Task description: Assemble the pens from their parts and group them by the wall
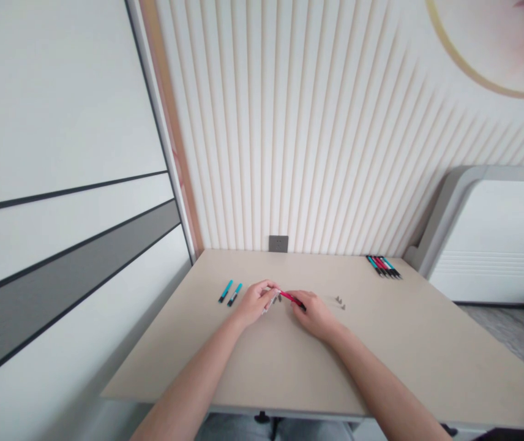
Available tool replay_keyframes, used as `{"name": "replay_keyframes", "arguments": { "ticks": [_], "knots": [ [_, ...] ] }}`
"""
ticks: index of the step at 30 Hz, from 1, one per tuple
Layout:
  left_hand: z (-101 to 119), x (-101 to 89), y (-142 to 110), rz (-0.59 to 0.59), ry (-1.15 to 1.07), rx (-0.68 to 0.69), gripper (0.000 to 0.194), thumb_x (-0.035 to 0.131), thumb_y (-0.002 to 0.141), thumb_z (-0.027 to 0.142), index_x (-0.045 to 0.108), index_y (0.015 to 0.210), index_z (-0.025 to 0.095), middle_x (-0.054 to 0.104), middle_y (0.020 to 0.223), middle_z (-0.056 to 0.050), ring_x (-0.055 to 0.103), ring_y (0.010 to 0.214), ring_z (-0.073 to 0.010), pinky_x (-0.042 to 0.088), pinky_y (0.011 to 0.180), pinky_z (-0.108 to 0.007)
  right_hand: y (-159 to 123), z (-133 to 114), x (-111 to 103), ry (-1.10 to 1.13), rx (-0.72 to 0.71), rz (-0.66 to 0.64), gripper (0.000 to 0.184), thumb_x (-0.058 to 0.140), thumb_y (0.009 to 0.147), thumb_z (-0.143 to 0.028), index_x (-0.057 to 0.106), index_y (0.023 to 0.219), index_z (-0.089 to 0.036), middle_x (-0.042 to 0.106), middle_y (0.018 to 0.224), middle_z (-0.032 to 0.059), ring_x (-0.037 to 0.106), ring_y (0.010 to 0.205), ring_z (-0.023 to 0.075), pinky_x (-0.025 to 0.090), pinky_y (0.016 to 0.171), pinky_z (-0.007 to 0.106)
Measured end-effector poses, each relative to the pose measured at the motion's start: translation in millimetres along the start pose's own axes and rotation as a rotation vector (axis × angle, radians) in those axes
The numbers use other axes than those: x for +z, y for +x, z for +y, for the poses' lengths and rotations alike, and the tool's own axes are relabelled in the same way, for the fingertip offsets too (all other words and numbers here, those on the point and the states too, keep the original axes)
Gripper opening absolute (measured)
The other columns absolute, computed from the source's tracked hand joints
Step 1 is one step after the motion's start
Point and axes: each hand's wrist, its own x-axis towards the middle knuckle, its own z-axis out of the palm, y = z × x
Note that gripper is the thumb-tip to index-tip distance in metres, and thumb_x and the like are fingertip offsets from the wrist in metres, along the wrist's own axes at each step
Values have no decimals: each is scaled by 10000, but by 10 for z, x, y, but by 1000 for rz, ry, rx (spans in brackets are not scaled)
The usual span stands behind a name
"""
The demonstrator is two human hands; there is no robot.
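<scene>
My left hand (255, 303) is closed on a small translucent pen part (269, 303) near the middle of the beige table (262, 367). My right hand (313, 313) grips a red pen barrel (292, 299) with a dark end. The barrel's far tip meets the translucent part, and the fingers partly hide the joint. Left of my hands lie two teal-and-black pen parts (231, 293), side by side and apart from my fingers. Right of my right hand sit several small dark metal pieces (339, 302), which it is not touching.
A row of several assembled red and teal pens (384, 266) lies at the table's far right corner. A grey wall socket (278, 244) sits where the ribbed wall meets the table. A white cabinet (491, 236) stands to the right, and a tall white panel (69, 184) runs along the left.
</scene>
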Motion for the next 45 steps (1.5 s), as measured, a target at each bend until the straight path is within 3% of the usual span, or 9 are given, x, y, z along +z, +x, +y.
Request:
{"name": "replay_keyframes", "arguments": {
  "ticks": [6,11,16,20,26,32,45],
  "knots": [
    [-29,28,10,30,57,61,335,593,859,466,675,930,150,575,682,7,447,524,-92,350,488,-201,-8,-20,-16,0,-11,-28,406,469,859,-116,616,1216,-242,714,1112,53,652,996,209,467,922,323],
    [-86,43,31,58,155,70,374,557,890,445,664,1081,142,590,637,9,479,513,-109,382,488,-204,-2,-23,-5,-3,-7,-17,406,474,866,-123,615,1223,-254,720,1097,46,655,980,205,469,906,318],
    [-104,-46,43,171,350,98,302,471,936,347,666,1089,173,670,981,-78,616,835,-185,492,776,-290,1,23,17,3,11,18,410,485,870,-130,607,1242,-252,716,1131,45,661,990,210,476,903,331],
    [-124,-139,26,160,533,104,206,577,851,240,714,998,191,645,1011,-72,613,978,-233,452,921,-337,9,48,6,28,47,78,408,482,869,-134,611,1238,-250,711,1151,52,660,1001,218,486,903,342],
    [-125,-148,-14,86,709,87,212,649,814,238,732,1008,216,649,1023,-60,641,956,-230,456,904,-308,20,63,-2,64,52,100,397,480,864,-133,625,1220,-236,716,1135,61,664,994,218,497,904,344],
    [-120,-146,-6,47,807,67,182,609,867,256,749,974,208,684,982,-64,660,903,-210,457,854,-276,15,79,17,53,44,96,398,490,859,-117,629,1212,-239,722,1115,57,669,975,211,499,893,339],
    [-97,-147,20,88,1025,-79,172,559,900,187,729,883,170,723,922,-108,667,927,-243,453,831,-310,23,103,38,17,62,130,316,475,926,-223,611,1211,-239,726,1098,61,674,944,220,500,871,346]
  ]
}}
